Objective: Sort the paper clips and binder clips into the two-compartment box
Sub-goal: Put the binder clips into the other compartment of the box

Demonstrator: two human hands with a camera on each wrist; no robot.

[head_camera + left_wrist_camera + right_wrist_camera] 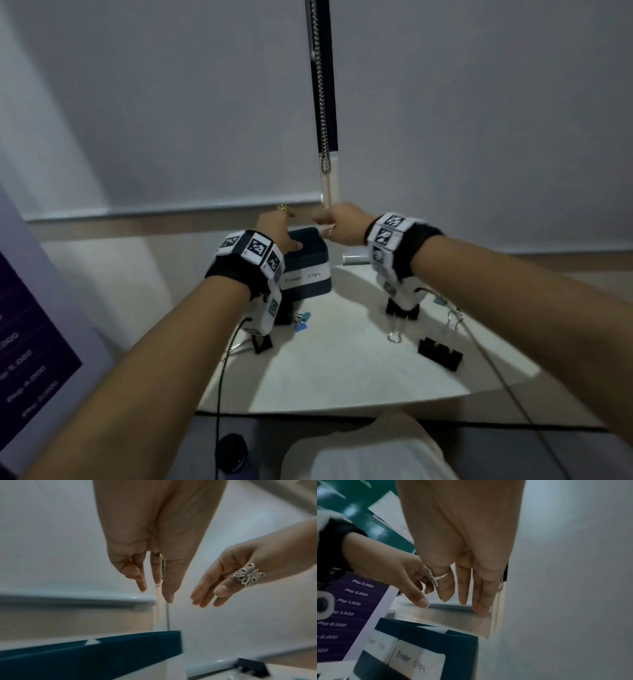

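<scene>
The dark teal two-compartment box [308, 270] stands at the far edge of the white worktop [342, 370], close under the grey roller blind [171, 120] and its ledge, with little room behind it. Its front carries white handwritten labels: "Binder Clips" [412, 661] on the right; the left label reads only partly, ending in "clips". Both hands hover above the box's top. The left hand [277, 229], wearing a gold ring, has a wide grip with straight fingers and holds nothing; its thumb lies over the box top. The right hand [342, 222], with a silver butterfly ring [248, 574], is likewise loose-fingered and empty, just beside the left, fingertips apart. On the open worktop nearer the person lie black binder clips [440, 353], small teal and blue binder clips [303, 322] and silver-handled ones [397, 334], well apart from either grip. At left stands a purple sign [351, 608] printed "Php 5,000", "Php 3,000", "Php 1,500".
</scene>
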